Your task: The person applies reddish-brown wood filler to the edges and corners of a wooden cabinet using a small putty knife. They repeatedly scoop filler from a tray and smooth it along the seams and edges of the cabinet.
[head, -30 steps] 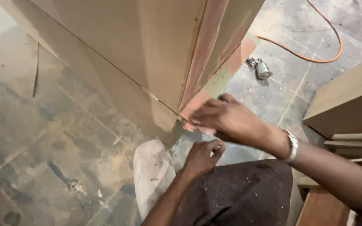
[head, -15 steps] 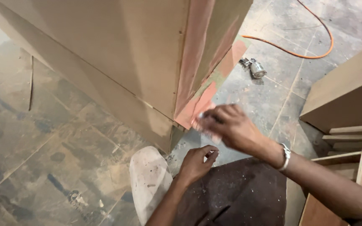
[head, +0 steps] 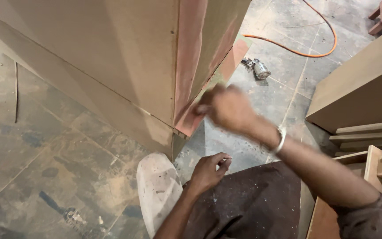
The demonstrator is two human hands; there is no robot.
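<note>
A tall brown board cabinet (head: 111, 57) stands on the floor with a reddish coated edge strip (head: 190, 66) down its corner. My right hand (head: 226, 108) is blurred with motion and presses against the lower part of that reddish strip; whether it holds anything is hidden by the blur. A silver bracelet (head: 280, 139) sits on its wrist. My left hand (head: 208, 170) rests on my dark-trousered knee (head: 248, 208) below, with its fingers curled in and thumb against forefinger, apart from the cabinet.
My dusty pale shoe (head: 158, 190) sits by the cabinet's bottom corner. An orange cable (head: 308, 51) and a small metal tool (head: 258, 68) lie on the tiled floor behind. Brown boards (head: 359, 88) and wooden frames (head: 368, 159) are stacked at right.
My right hand has slid up and left along the reddish edge and is now blurred. My left hand stays on the knee. The view has shifted slightly.
</note>
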